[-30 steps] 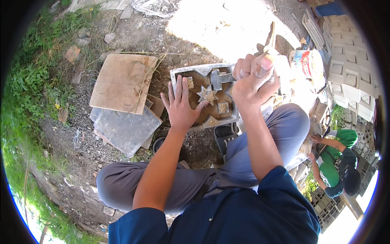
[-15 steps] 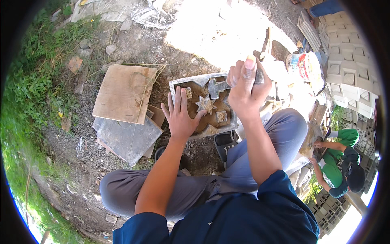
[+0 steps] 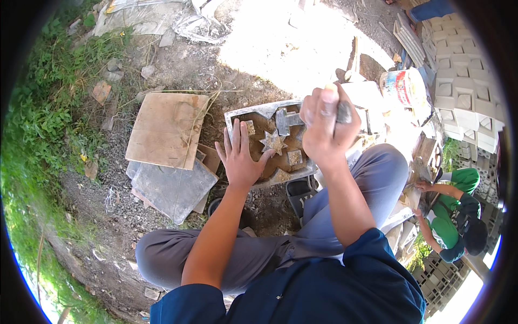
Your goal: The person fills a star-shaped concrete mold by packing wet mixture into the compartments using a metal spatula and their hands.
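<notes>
A pale-rimmed rectangular mould [image 3: 233, 114] lies on the ground before me, with brown sandy material around a star-shaped piece [image 3: 273, 143] and small square blocks [image 3: 294, 157]. My left hand [image 3: 241, 162] rests over its left side, open, fingers spread and thumb reaching toward the star. Raised at the mould's right side, my right hand [image 3: 330, 127] is closed round the handle of what looks like a hammer [image 3: 283, 122]. Its grey head is over the far part of the mould, beside the star; whether it touches the fill I cannot tell. My fist hides part of the handle.
Left of the mould lie a wooden board [image 3: 167, 129] and grey slabs [image 3: 172, 186]. A white bucket [image 3: 403, 89] stands at the far right, near stacked pale blocks [image 3: 464, 81]. Another person [image 3: 456, 216] in green works at right. Plants [image 3: 48, 102] border the left.
Both hands keep nearly the same places and grips. The right fist has tilted slightly, and the hammer head sits a little lower in the picture. The whole view has shifted slightly.
</notes>
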Demonstrator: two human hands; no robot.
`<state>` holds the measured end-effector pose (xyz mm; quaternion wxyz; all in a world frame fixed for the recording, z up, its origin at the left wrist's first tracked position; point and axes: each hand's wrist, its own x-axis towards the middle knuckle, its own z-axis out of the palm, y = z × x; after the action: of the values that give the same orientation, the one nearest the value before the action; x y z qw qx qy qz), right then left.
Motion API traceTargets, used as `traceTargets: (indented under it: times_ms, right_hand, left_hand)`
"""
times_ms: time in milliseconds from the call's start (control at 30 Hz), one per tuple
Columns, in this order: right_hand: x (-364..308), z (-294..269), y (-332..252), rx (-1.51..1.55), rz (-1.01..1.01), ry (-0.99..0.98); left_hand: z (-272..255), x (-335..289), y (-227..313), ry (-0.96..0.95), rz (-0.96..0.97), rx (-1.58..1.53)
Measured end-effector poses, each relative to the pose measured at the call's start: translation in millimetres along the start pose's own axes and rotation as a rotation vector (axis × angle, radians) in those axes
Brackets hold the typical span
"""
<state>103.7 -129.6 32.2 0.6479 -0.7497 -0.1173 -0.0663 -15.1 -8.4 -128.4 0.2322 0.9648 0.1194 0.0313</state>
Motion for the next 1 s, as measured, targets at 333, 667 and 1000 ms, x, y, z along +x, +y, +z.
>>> traceTargets:
  times_ms: [333, 667, 1000]
  right_hand:
    - [-9.8, -8.8, -4.6, 0.393, -0.209, 0.029]
    - [1.3, 1.0, 21.3, -0.113, -0.057, -0.028]
    - [-16.5, -10.6, 6.9, 0.173, -0.172, -0.002]
  left_hand:
    - [3.5, 4.9, 3.7, 0.010, 0.013, -0.024]
    - [1.3, -0.2, 0.5, 0.034, 0.019, 0.000]
    - [0.9, 2.4, 4.8, -0.004, 0.008, 0.000]
